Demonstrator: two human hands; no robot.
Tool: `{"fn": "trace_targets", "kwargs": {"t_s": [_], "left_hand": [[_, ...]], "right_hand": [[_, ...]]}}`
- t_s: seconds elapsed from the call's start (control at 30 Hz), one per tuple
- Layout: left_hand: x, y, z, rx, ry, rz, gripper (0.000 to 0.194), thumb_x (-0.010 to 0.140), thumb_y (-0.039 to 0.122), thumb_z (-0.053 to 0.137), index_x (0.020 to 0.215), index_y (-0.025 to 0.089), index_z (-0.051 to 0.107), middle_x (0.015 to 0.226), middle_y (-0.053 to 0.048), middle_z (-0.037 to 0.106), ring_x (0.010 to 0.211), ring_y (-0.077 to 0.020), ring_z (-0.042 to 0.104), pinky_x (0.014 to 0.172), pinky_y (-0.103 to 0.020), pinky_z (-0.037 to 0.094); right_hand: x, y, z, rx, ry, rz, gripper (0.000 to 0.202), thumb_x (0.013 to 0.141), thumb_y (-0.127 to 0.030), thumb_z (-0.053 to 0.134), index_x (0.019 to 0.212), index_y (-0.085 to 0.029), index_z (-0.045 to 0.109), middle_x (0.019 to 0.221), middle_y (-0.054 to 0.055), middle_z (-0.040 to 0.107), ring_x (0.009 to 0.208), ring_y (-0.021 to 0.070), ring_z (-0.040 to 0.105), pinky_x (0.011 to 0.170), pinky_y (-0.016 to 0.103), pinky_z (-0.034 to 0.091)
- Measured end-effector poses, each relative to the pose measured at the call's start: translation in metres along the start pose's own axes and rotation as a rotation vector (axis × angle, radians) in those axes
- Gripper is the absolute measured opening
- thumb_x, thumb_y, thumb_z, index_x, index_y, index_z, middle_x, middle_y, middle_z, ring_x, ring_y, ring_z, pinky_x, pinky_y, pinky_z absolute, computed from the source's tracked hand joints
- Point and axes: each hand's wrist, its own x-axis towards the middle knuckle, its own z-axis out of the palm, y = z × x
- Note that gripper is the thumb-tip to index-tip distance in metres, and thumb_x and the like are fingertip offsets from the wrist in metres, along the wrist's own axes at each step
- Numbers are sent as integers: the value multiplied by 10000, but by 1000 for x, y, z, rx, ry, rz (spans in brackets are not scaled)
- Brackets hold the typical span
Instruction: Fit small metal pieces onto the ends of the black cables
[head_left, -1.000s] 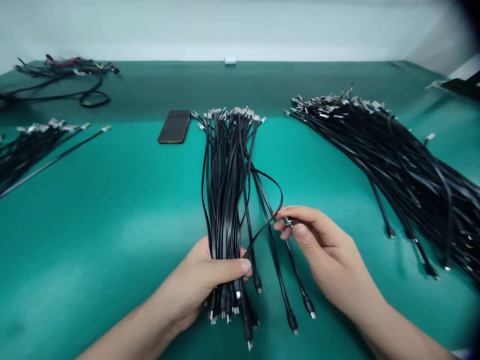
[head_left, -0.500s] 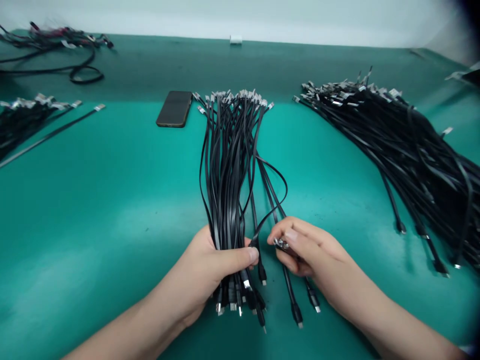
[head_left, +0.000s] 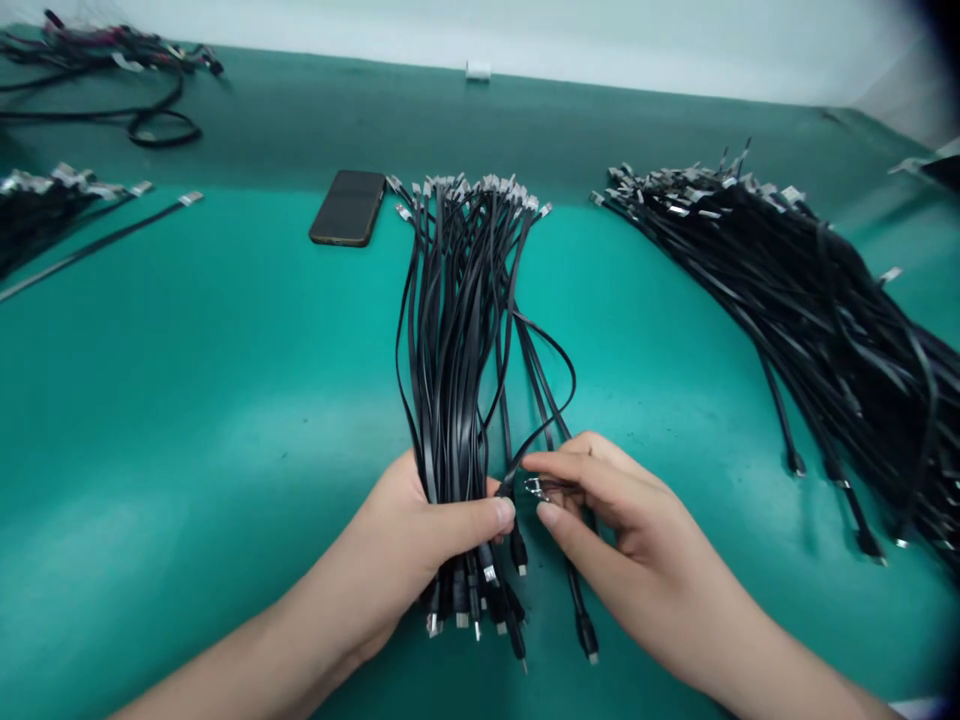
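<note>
My left hand [head_left: 435, 535] is wrapped round a thick bundle of flat black USB cables [head_left: 457, 370], its thumb pressed over them near their lower ends. The silver USB plugs fan out at the far end; smaller plugs hang below my fist. One cable loops out to the right and comes back to my left thumb tip. Just right of that thumb, my right hand [head_left: 600, 510] holds a small shiny metal piece [head_left: 534, 488] between thumb and fingers; its exact kind is unclear. A few loose cables [head_left: 579, 610] run beneath my right hand.
A dark phone [head_left: 348, 208] lies left of the bundle's far end. To the right is a large pile of black cables [head_left: 810, 290]; another pile [head_left: 45, 215] sits at the left edge. Tangled wires [head_left: 112, 55] lie back left, and a small white object [head_left: 478, 70] is by the wall.
My right hand has moved slightly left towards the left thumb, its fingers stretching and the metal piece now at the fingertips. The left hand keeps its grip. The view has tilted slightly.
</note>
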Motion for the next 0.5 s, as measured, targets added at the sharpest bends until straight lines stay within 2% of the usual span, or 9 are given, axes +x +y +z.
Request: {"fn": "trace_targets", "kwargs": {"t_s": [0.2, 0.5], "left_hand": [[2, -1, 1, 7, 27, 3, 287, 644, 279, 881, 819, 175, 678, 715, 15, 674, 679, -139, 591, 600, -229, 454], [1, 1, 3, -37, 1, 4, 254, 634, 238, 879, 775, 173, 678, 687, 24, 664, 656, -130, 589, 581, -217, 449]], "right_hand": [[-4, -1, 0, 56, 5, 115, 153, 948, -236, 653, 1078, -305, 695, 983, 20, 672, 856, 196, 676, 717, 343, 538], [-2, -4, 4, 142, 3, 147, 69, 929, -259, 658, 977, -274, 704, 923, 36, 677, 777, 198, 690, 581, 300, 512]]}}
